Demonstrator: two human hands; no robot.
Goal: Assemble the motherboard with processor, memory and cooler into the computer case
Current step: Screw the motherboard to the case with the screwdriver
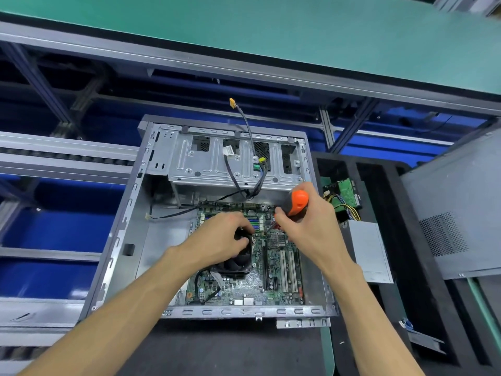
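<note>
An open grey computer case (pixel 130 240) lies flat in front of me. Inside it sits the green motherboard (pixel 244 289), with a black cooler fan (pixel 235 261) mounted at its middle left and memory slots near the top. My left hand (pixel 222 237) rests on the cooler, its fingers curled over the fan's top edge. My right hand (pixel 306 223) grips an orange-handled screwdriver (pixel 298 202). Its thin shaft slants down left to a point on the board just right of the cooler. White expansion slots (pixel 287 270) run along the board's right side.
Loose black cables with a yellow plug (pixel 232 102) rise from the drive cage (pixel 217 161). Right of the case, a black foam tray (pixel 393 240) holds a green circuit board (pixel 345 194) with coloured wires and a silver power supply (pixel 368 253). A grey side panel (pixel 461 213) lies far right.
</note>
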